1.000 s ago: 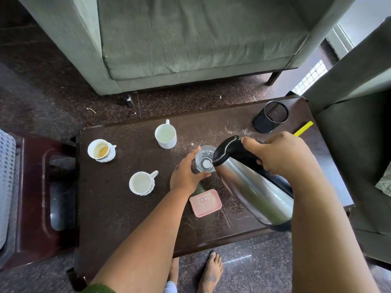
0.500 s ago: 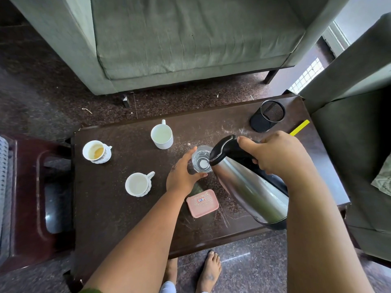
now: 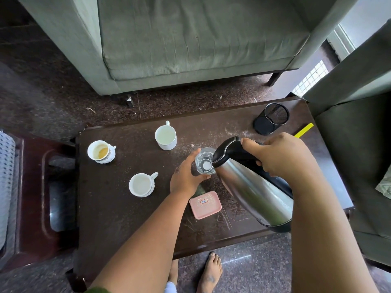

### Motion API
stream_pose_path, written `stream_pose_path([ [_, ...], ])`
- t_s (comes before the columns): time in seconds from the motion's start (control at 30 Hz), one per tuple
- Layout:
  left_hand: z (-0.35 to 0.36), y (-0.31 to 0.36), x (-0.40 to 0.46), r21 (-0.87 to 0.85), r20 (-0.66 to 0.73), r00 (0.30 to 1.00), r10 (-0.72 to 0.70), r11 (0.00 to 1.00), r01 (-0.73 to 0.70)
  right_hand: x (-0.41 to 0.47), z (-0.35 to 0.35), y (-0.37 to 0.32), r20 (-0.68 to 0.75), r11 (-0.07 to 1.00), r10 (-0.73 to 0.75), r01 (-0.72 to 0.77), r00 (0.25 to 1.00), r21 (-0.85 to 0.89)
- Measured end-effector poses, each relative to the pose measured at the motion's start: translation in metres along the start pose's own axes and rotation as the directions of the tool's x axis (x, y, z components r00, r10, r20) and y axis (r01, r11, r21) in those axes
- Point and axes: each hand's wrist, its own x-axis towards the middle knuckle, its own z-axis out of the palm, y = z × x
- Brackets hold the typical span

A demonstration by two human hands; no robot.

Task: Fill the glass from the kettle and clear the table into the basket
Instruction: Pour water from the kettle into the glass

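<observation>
Kettle (image 3: 254,189), gripped by our right hand (image 3: 281,159), slants spout-down over the glass (image 3: 204,160) mid-worktop (image 3: 118,208), which our left hand (image 3: 186,178) cups with curled fingers.

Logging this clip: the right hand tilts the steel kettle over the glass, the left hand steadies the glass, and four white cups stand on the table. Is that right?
Not quite: the head view shows three white cups, not four. The rest holds: the right hand tilts the steel kettle over the glass, which the left hand steadies on the table.
</observation>
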Motion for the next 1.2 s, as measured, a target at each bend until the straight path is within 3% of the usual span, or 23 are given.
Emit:
stream_pose_path([
  [0.37,0.0000,-0.0001,0.0009,-0.004,0.014,1.000,-0.001,1.000,0.001,0.0001,-0.0037,-0.0050,0.044,0.998,-0.029,0.032,0.999,-0.051],
  [1.2,0.0004,-0.0015,0.0014,0.021,0.011,1.000,0.007,1.000,-0.008,-0.0059,0.0023,-0.0040,-0.025,1.000,-0.010,0.010,1.000,-0.014],
])
